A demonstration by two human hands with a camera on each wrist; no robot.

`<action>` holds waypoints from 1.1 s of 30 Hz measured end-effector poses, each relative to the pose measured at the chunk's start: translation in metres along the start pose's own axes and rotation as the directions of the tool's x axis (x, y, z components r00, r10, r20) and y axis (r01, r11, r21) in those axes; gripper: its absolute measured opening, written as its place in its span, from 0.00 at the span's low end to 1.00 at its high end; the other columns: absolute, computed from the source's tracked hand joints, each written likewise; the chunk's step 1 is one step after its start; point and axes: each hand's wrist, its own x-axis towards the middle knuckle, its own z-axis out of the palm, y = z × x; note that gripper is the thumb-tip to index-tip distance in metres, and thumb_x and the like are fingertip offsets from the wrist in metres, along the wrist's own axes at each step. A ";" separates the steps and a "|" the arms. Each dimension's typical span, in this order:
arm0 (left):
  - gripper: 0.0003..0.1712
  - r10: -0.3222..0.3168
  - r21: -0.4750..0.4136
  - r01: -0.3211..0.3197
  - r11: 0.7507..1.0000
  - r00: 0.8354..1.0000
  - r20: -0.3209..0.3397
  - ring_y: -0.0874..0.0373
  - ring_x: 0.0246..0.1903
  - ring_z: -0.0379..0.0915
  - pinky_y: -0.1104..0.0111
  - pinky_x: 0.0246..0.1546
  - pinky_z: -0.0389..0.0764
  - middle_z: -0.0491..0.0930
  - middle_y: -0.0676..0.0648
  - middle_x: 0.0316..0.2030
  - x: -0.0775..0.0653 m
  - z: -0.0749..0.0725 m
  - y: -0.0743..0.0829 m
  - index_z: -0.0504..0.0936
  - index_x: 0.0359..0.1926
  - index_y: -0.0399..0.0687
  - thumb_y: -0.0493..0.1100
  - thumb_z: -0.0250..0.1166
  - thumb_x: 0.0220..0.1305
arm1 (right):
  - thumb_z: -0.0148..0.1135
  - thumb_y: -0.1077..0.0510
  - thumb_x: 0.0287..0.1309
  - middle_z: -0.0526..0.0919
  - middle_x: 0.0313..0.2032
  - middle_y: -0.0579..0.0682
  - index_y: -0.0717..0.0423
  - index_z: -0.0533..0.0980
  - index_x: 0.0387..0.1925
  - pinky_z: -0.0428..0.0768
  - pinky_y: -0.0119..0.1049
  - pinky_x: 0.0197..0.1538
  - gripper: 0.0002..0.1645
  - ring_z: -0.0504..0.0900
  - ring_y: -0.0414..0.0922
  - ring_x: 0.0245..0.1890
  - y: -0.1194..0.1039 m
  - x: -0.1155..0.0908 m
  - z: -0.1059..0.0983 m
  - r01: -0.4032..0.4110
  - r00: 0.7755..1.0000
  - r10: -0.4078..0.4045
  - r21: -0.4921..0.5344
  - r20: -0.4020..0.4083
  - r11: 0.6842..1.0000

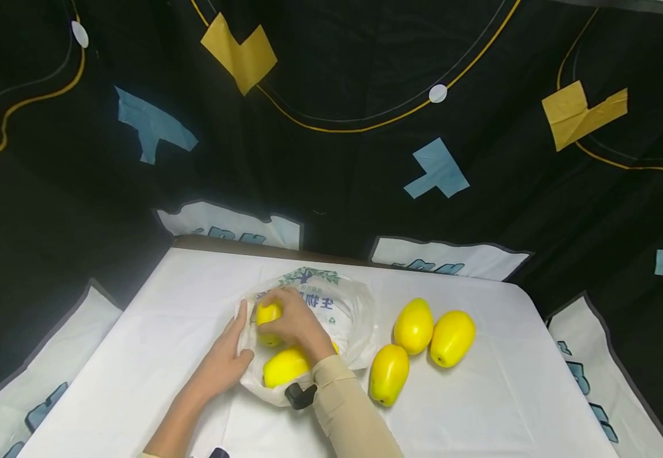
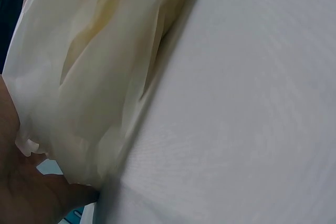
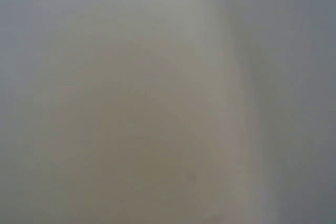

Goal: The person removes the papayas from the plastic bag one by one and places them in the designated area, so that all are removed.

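Note:
A white plastic bag [image 1: 360, 318] with green and blue print lies on the table, its mouth toward me. My left hand [image 1: 225, 356] is at the bag's left rim, fingers straight along it and thumb spread away. In the left wrist view the pale bag wall [image 2: 89, 93] stretches past that hand [image 2: 31, 192]. Reaching into the bag, my right hand [image 1: 293, 318] grips a yellow oval fruit [image 1: 268, 315] between fingers and thumb. Another yellow fruit [image 1: 285, 367] lies inside near the mouth, with part of one more behind my right wrist. Only a pale blur fills the right wrist view.
Right of the bag, three yellow fruits sit close together: one at the back [image 1: 414, 326], one to the right [image 1: 452, 338] and one nearer me [image 1: 389, 375]. The white table [image 1: 480, 413] ends at a back edge before a black curtain [image 1: 337, 178].

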 end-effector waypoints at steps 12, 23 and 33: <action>0.54 0.002 0.010 -0.002 1.000 1.000 -0.001 0.37 0.73 0.37 0.42 0.69 0.46 0.40 0.36 0.75 0.002 -0.001 0.001 0.32 0.77 0.58 0.33 0.56 0.60 | 0.77 0.59 0.37 0.70 0.62 0.40 0.37 0.78 0.43 0.71 0.42 0.62 0.27 0.70 0.44 0.57 0.001 -0.007 -0.007 -0.010 0.999 0.008 -0.059 -0.040 0.998; 0.55 -0.008 0.020 0.009 1.000 1.000 -0.010 0.36 0.73 0.38 0.41 0.69 0.46 0.41 0.35 0.75 -0.001 0.001 -0.001 0.31 0.77 0.60 0.34 0.56 0.60 | 0.77 0.58 0.37 0.69 0.63 0.39 0.38 0.78 0.46 0.73 0.42 0.60 0.29 0.69 0.44 0.58 0.002 -0.021 -0.022 0.042 0.995 -0.046 -0.041 -0.092 0.998; 0.55 -0.021 0.008 0.021 1.000 1.000 -0.007 0.37 0.73 0.36 0.42 0.69 0.45 0.40 0.37 0.76 0.000 0.002 0.001 0.32 0.77 0.60 0.33 0.55 0.60 | 0.77 0.60 0.37 0.70 0.59 0.41 0.40 0.77 0.45 0.74 0.42 0.58 0.30 0.71 0.45 0.55 0.001 -0.035 -0.040 0.088 0.987 -0.085 0.018 -0.133 0.996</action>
